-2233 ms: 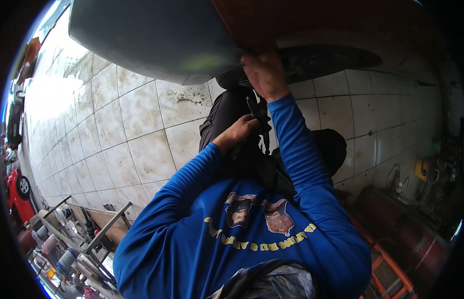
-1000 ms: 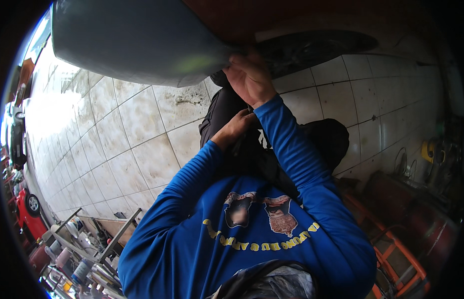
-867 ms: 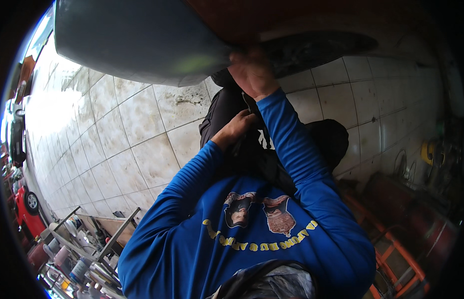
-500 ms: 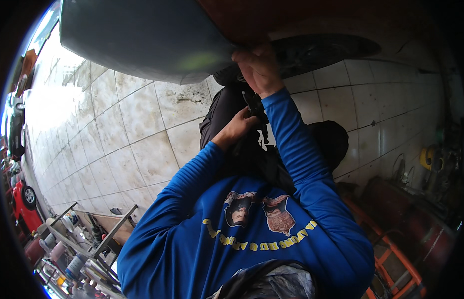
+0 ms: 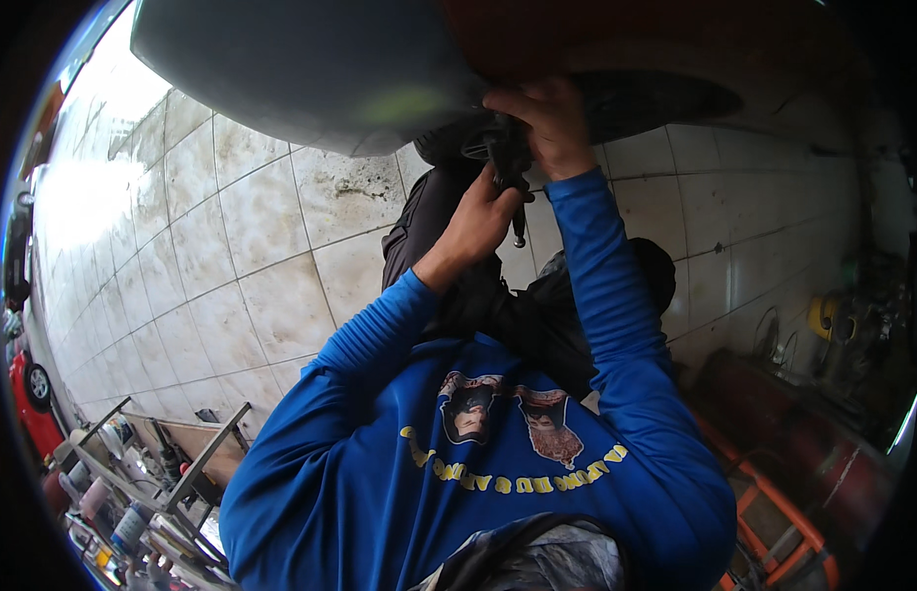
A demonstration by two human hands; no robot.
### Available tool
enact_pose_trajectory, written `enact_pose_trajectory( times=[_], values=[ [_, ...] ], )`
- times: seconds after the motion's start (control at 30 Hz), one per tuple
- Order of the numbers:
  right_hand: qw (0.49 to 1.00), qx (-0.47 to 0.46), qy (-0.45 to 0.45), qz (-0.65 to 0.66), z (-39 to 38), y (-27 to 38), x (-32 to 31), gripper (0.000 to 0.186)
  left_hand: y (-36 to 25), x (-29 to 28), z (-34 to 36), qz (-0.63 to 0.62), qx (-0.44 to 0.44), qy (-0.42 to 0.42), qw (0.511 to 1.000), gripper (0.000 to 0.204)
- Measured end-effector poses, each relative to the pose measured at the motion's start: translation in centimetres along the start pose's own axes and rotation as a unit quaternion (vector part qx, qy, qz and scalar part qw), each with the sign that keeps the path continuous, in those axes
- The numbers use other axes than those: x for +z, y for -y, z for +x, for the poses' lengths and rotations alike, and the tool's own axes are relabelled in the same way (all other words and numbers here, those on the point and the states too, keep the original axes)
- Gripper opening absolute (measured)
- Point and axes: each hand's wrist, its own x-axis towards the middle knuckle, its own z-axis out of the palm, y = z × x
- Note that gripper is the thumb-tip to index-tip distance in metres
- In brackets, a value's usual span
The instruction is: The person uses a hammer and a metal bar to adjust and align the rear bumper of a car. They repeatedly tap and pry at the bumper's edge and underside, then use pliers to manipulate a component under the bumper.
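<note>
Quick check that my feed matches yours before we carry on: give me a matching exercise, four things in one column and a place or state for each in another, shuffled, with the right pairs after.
Things
1. Dark tool
2. Grey panel
3. Red car
4. Orange frame

Places and states
A. Shows a greenish patch
B. At the lower right of the view
C. In the grip of the left hand
D. At the far left of the view

Right pairs: 1-C, 2-A, 3-D, 4-B

Wht tile flr point(image 5: 252, 222) w/ dk stains point(image 5: 357, 189)
</note>
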Motion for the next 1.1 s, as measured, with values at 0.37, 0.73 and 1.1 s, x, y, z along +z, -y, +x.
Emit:
enact_pose_trajectory(
  times=[0.37, 0.73, 1.1],
  values=[
    [0.998, -0.051, -0.018, -0.035, -0.9, 1.6, -1.6, 0.034, -4.7, 1.4, 1.9, -0.011, 0.067, -0.044, 0.997, 0.053],
    [0.997, -0.003, 0.0, -0.077, -1.3, 0.9, -1.4, 0.034, -6.1, 3.1, 0.7, -0.169, -0.021, -0.066, 0.983, 0.052],
    [1.0, -0.01, 0.001, -0.011, -1.1, 1.8, -0.9, 0.035, -6.9, 2.3, 2.3, -0.101, 0.082, -0.089, 0.988, 0.05]
  ],
)
